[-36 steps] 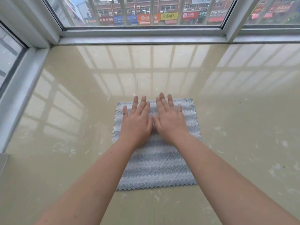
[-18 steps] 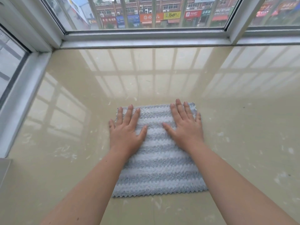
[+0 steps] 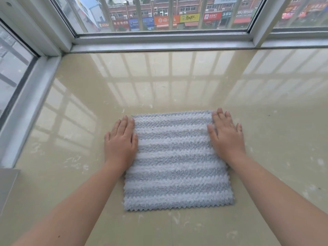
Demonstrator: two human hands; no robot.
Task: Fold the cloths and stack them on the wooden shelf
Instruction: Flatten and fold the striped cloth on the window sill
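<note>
A grey and white striped cloth (image 3: 175, 162) with zigzag edges lies flat on the glossy beige surface (image 3: 159, 82). My left hand (image 3: 121, 142) lies flat with straight fingers over the cloth's left edge, near its far corner. My right hand (image 3: 226, 136) lies flat the same way over the right edge. Both palms press down, partly on the cloth and partly on the surface beside it. No wooden shelf is in view.
A window frame (image 3: 159, 41) runs along the far edge, with another window frame (image 3: 30, 96) down the left side. A grey ledge corner (image 3: 7, 183) shows at the left. White specks dot the surface.
My hands started side by side in the middle of the cloth and slid apart to its left and right edges. The camera has moved closer to the cloth.
</note>
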